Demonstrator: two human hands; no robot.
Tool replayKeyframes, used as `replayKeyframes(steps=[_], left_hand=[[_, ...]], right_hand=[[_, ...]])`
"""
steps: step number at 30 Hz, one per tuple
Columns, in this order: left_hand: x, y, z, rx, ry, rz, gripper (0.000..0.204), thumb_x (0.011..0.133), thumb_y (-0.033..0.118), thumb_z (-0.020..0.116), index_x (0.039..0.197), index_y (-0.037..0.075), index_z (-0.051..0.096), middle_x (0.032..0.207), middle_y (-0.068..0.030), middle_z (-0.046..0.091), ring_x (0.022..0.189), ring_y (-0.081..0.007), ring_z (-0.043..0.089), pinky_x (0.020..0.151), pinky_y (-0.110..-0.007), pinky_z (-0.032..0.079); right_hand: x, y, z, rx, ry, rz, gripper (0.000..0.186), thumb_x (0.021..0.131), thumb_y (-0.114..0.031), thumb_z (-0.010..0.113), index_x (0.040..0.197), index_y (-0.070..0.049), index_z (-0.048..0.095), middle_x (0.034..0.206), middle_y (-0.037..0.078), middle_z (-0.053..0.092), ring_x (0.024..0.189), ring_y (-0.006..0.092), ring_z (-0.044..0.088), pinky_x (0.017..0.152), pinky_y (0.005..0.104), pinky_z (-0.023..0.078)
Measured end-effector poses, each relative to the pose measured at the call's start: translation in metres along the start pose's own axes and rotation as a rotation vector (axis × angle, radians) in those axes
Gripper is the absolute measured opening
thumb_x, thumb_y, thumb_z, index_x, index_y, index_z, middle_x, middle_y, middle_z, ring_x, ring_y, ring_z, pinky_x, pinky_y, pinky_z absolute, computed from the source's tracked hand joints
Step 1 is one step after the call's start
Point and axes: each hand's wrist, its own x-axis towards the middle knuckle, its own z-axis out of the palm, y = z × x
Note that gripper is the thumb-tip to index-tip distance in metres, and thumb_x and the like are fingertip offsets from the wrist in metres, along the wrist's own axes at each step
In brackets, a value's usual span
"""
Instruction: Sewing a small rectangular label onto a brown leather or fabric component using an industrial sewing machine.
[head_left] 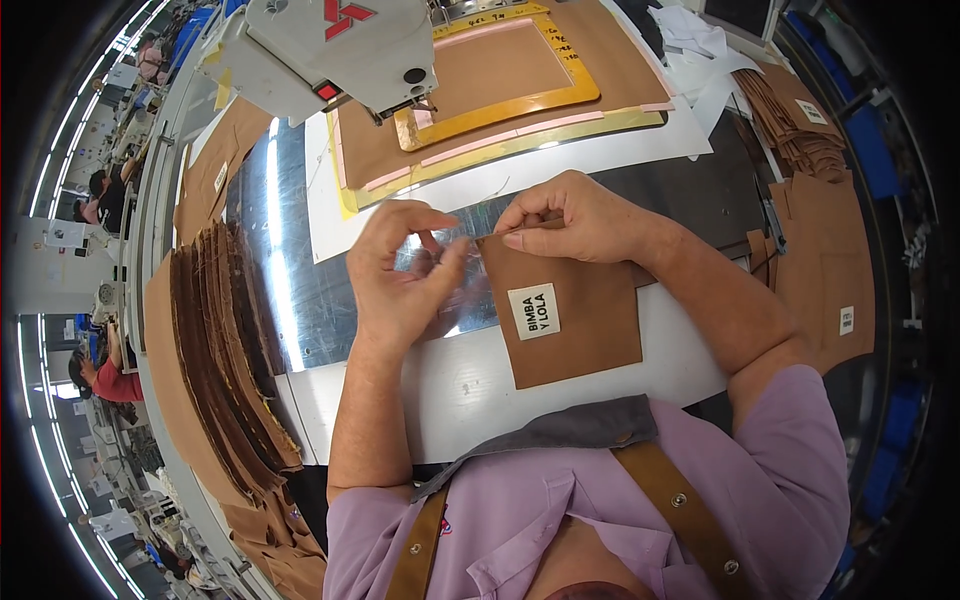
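Note:
My right hand point(575, 220) pinches the upper left corner of a brown fabric panel point(590, 330) between thumb and fingers. The panel hangs roughly flat in front of my chest and carries a small white label point(534, 311) with dark print. Just left of that corner, my left hand point(400, 275) has its fingers curled, thumb and index tips close together. Its fingers are slightly blurred, and whatever thin thing may be between them is too small to make out. Beyond my hands stands the white head of a sewing machine point(340, 55).
A yellow-edged template frame point(500, 119) with brown fabric lies under the machine head. A stack of brown pieces point(215, 350) stands at the left. More labelled brown panels point(825, 270) lie at the right, below a folded pile point(790, 125). Other people work at the far left.

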Motion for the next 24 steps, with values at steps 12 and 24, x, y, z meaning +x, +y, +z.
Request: replayKeyframes(steps=[12, 24], left_hand=[[-0.013, 0.012, 0.015, 0.141, -0.185, 0.064, 0.014, 0.081, -0.002, 0.074, 0.095, 0.003, 0.074, 0.095, -0.0067, 0.069, 0.078, -0.0149, 0.070, 0.068, -0.028, 0.063], [-0.004, 0.005, 0.008, 0.052, -0.025, 0.012, 0.013, 0.076, -0.005, 0.076, 0.086, 0.003, 0.073, 0.088, -0.0072, 0.069, 0.073, -0.0135, 0.065, 0.069, -0.027, 0.053]], right_hand=[[-0.002, -0.007, 0.003, -0.035, 0.013, -0.027, 0.024, 0.093, -0.012, 0.072, 0.111, 0.003, 0.074, 0.102, 0.011, 0.075, 0.095, 0.0121, 0.067, 0.087, 0.0261, 0.053], [-0.001, -0.002, 0.000, 0.008, 0.054, -0.005, 0.022, 0.095, -0.012, 0.071, 0.111, 0.002, 0.074, 0.101, 0.007, 0.074, 0.094, 0.0090, 0.065, 0.087, 0.0252, 0.053]])
